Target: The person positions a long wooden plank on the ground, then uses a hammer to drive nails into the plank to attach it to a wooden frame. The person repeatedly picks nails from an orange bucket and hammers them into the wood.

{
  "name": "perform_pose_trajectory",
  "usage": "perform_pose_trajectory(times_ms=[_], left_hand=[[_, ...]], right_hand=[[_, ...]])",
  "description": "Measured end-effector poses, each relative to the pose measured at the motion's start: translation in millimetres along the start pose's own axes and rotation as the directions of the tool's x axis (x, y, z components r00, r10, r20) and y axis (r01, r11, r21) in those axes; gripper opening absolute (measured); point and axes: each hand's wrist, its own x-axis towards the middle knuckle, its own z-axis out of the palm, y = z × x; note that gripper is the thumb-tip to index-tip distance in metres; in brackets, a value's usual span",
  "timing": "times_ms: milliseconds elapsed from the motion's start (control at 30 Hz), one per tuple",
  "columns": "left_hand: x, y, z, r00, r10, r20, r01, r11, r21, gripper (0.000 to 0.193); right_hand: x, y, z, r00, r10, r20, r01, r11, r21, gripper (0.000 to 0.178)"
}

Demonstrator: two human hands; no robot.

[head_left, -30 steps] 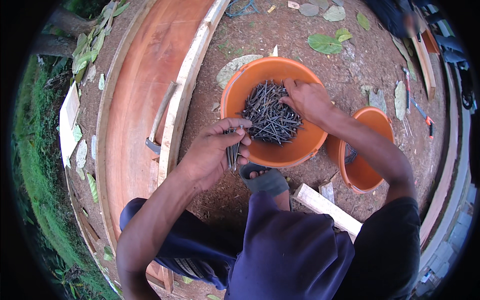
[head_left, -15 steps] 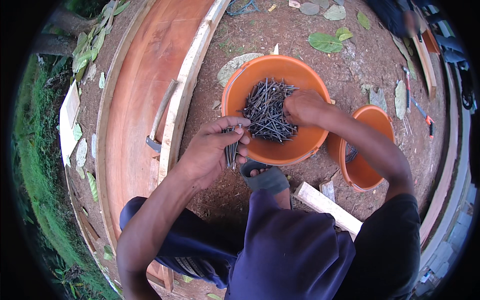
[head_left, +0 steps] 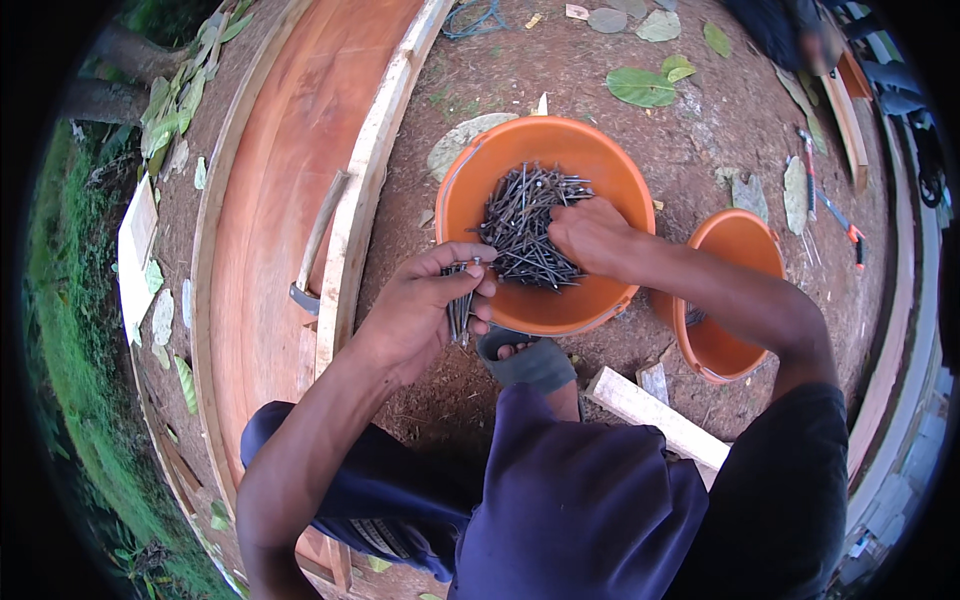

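Observation:
A large orange bucket (head_left: 610, 165) stands in front of me with a heap of loose nails (head_left: 525, 215) inside. My left hand (head_left: 425, 305), at the bucket's near left rim, is closed around a bunch of nails (head_left: 460, 310) that hang points down below the fingers. Inside the bucket, my right hand (head_left: 592, 235) presses into the right side of the heap with its fingers curled down. Its fingertips are hidden among the nails, so what they grip does not show.
A smaller orange bucket (head_left: 735, 345) with some nails leans at right. A hammer (head_left: 318, 240) rests against the wood-framed panel (head_left: 265, 200) at left. Near my sandalled foot (head_left: 535, 362) lies a timber piece (head_left: 655, 415). A handsaw-like tool (head_left: 835, 210) and another person (head_left: 800, 40) are far right.
My right hand has shifted slightly left and down over the nail heap. The left hand keeps its bunch of nails. The whole view has moved a little.

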Motion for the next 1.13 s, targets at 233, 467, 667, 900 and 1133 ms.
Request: perform_pose_trajectory(times_ms=[233, 467, 667, 900, 1133], left_hand=[[-6, 3, 2, 1.000, 0.016, -0.017, -0.016, 1.000, 0.009, 0.025], [-9, 5, 0, 0.999, 0.007, -0.040, -0.007, 1.000, -0.002, 0.025], [-4, 4, 1, 0.999, -0.001, -0.040, 0.001, 1.000, 0.000, 0.025], [-8, 7, -1, 0.998, 0.004, -0.058, -0.003, 1.000, 0.012, 0.025], [-9, 10, -4, 0.999, -0.001, -0.053, 0.002, 1.000, 0.020, 0.026]], right_hand=[[1, -2, 0, 0.987, 0.112, 0.119, -0.118, 0.992, 0.042, 0.018], [-8, 7, -12, 0.971, 0.223, 0.086, -0.234, 0.962, 0.143, 0.021], [-2, 26, -25, 0.939, 0.214, 0.270, -0.344, 0.632, 0.694, 0.014], [-44, 25, -110, 0.930, 0.092, 0.355, -0.350, 0.506, 0.788, 0.015], [-137, 54, -168, 0.730, 0.255, 0.634, -0.485, 0.847, 0.217, 0.028]])
